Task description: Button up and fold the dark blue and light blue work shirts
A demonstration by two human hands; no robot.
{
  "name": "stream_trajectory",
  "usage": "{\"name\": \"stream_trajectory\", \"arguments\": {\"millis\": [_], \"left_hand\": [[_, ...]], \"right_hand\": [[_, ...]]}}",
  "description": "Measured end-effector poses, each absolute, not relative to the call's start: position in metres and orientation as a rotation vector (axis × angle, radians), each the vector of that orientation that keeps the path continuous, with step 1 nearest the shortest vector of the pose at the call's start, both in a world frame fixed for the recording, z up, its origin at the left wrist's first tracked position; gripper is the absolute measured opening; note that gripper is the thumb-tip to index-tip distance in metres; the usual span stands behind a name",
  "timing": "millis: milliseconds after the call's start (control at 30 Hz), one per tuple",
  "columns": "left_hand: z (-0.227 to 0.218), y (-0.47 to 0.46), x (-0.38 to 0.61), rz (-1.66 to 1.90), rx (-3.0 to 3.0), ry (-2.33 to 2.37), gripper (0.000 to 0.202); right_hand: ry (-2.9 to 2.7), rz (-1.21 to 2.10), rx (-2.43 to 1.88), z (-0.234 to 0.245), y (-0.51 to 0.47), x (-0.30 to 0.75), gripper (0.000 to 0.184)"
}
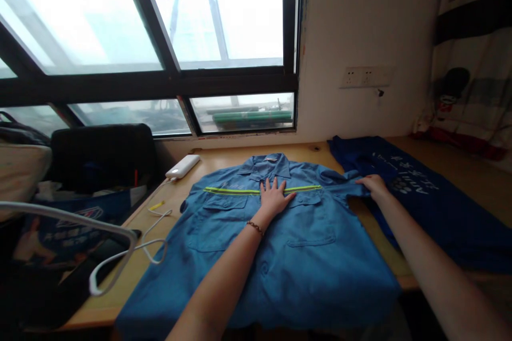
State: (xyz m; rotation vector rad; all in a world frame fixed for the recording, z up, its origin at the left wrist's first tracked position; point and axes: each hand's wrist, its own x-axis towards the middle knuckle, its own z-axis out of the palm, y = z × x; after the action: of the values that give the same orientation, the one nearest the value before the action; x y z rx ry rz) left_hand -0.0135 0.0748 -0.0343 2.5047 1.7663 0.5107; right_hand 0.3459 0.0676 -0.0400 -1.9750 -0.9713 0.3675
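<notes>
A blue work shirt (256, 250) lies spread on the table, collar toward the window, its hem hanging over the front edge. A yellow-green reflective stripe crosses its chest above two flap pockets. My left hand (275, 198) presses flat on the chest by the button line, fingers spread. At the right, my right hand (374, 185) pinches the end of the shirt's right-side sleeve, which is stretched outward. Past that hand lies a dark blue cloth (436, 202) with white lettering.
On the wooden table (136, 224) at left rest a white power bank (183, 167) and its white cable (154, 218). A black chair (104, 154) and a printed bag (76, 229) stand left. Behind are a window and a wall socket (366, 76); a curtain (472, 64) hangs right.
</notes>
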Motion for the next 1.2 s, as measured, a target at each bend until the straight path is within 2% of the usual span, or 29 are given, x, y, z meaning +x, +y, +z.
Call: {"name": "stream_trajectory", "arguments": {"millis": [133,233,300,367,400,467,533,600,733,933,1000,1133,1200], "left_hand": [[-0.033,0.073,-0.013,0.537,2.448,1.821,0.071],[-0.031,0.073,-0.014,0.7,2.404,1.762,0.066],[-0.029,0.075,-0.016,0.915,2.31,1.61,0.057],[-0.025,0.077,-0.017,1.085,2.083,1.356,0.047],[-0.024,0.078,-0.017,1.118,1.913,1.223,0.045],[-0.022,0.081,-0.018,1.096,1.523,1.021,0.047],[-0.022,0.082,-0.018,1.046,1.206,0.923,0.05],[-0.024,0.083,-0.018,1.039,1.068,0.891,0.052],[-0.032,0.083,-0.017,1.079,1.166,0.962,0.064],[-0.015,0.083,-0.025,1.179,1.86,1.478,0.037],[0.003,0.088,-0.043,1.176,2.021,1.647,0.032],[0.035,0.106,-0.113,1.153,1.965,1.974,0.032],[0.041,0.112,-0.158,1.006,1.881,2.32,0.029]], "right_hand": [[-0.858,0.301,-2.175,-0.006,0.077,0.338,0.029],[-0.976,0.184,-2.116,0.032,0.075,0.313,0.036],[-1.172,0.009,-1.974,0.053,0.064,0.282,0.043],[-1.696,-0.128,-1.763,0.069,0.048,0.246,0.046],[-1.955,-0.069,-1.689,0.074,0.039,0.229,0.047],[-2.348,0.255,-1.544,0.081,0.025,0.203,0.045],[-2.414,0.537,-1.48,0.081,0.022,0.191,0.037],[-2.229,0.479,-1.592,0.076,0.028,0.19,0.032],[-1.937,0.07,-1.867,0.036,0.045,0.184,0.034],[-1.979,-0.077,-2.072,-0.041,0.048,0.158,0.056],[-1.99,-0.087,-2.125,-0.049,0.056,0.166,0.057],[-2.034,-0.059,-2.16,-0.049,0.077,0.2,0.057],[-2.028,-0.061,-2.171,-0.05,0.086,0.218,0.056]]}}
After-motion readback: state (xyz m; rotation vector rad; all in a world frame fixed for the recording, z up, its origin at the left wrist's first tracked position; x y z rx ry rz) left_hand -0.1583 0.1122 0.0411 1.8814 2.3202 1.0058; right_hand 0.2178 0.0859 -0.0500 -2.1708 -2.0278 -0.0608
